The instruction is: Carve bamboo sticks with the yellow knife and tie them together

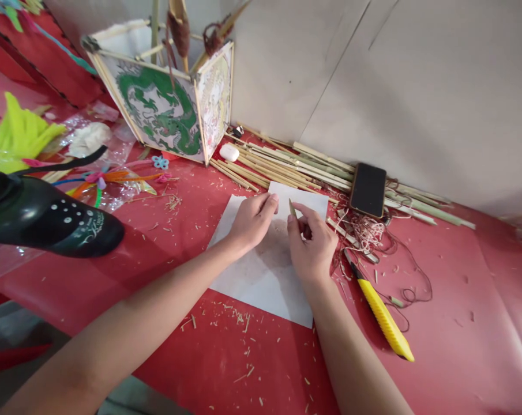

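Head view of a worktable. Red table, the largest surface, bears everything named below. At its back left stands a dragon-painted box; at the near left, a black appliance. Bamboo strips lie along the wall. White paper rests before the person, a brown smudge on it. Both hands are over the paper, apart: the left hand is curled, its contents, if any, hidden; the right hand pinches a pointed sliver upright above the sheet. To its right lie a yellow knife, a phone and tangled string; shavings are smallest. Likely hazards: fingers closing carelessly on the sliver's tip could be pricked; hard pressure could snap it; an outward elbow could knock the knife; a dragging wrist could shift the paper.
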A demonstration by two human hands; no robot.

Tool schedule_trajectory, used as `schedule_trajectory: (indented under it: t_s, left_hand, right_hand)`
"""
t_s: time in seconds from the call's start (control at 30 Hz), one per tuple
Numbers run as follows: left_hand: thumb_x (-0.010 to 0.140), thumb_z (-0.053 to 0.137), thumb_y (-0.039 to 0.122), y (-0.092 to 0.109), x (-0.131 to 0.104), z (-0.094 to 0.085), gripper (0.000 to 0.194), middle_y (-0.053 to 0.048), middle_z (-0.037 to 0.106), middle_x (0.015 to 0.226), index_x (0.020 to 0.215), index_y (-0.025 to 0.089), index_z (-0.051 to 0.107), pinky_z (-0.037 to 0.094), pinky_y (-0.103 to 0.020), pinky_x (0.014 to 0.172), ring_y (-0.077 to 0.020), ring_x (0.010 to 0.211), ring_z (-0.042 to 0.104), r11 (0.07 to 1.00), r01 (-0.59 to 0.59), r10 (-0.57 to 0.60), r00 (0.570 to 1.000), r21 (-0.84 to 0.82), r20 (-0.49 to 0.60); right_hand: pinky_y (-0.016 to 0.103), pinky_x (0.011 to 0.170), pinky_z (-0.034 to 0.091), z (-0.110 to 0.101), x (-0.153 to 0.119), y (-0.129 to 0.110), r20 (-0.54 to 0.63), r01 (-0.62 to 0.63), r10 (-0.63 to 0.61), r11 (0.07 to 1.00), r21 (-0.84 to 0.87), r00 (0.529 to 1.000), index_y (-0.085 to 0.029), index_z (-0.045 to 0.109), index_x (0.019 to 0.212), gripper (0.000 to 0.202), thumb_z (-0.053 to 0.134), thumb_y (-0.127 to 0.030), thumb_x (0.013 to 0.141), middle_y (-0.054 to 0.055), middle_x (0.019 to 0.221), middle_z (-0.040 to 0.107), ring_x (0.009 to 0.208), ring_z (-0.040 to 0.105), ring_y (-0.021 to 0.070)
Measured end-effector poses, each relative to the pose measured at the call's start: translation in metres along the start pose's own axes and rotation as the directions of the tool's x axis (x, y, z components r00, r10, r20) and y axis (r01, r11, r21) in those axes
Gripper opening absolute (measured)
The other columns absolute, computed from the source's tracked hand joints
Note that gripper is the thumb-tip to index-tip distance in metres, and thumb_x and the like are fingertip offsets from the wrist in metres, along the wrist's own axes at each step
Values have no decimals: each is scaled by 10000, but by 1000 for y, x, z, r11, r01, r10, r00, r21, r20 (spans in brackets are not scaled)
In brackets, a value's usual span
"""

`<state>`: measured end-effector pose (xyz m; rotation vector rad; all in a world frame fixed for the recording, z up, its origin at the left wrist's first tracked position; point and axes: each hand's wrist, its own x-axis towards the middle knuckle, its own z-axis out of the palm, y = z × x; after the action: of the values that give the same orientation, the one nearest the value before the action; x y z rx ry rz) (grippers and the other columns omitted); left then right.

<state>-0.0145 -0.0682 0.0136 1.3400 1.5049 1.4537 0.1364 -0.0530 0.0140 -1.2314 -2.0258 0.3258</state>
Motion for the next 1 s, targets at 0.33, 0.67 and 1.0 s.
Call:
schedule_trajectory:
  t_s: [0.33,0.67,1.0]
  left_hand:
    - [1007,471,359,-4,0,3,348,2,549,667,721,183,560,315,-285,603,-143,644,499,996,-69,63,992,53,107]
    - [990,482,294,-1,-1,2,291,21,508,655,729,184,552,335,-272,595,-121,627,462,998,-57,55,996,28,66]
    - [982,508,295,-3,-1,3,203,19,557,678,832,191,597,396,-252,576,-111,616,523,999,-30,31,998,-19,61]
  right_hand:
    - [259,663,455,3,-1,-2,80,-6,3,999,40,997,-228,633,1173,261,579,-292,926,-12,759,631,659,567,135]
    - [284,649,465,1,1,2,66,-12,1,986,165,998,-207,665,1125,234,566,-321,947,24,843,702,675,609,146]
    - [282,587,460,1,1,-2,255,-132,69,962,240,965,-232,549,1296,448,590,-214,850,-4,824,752,575,630,133]
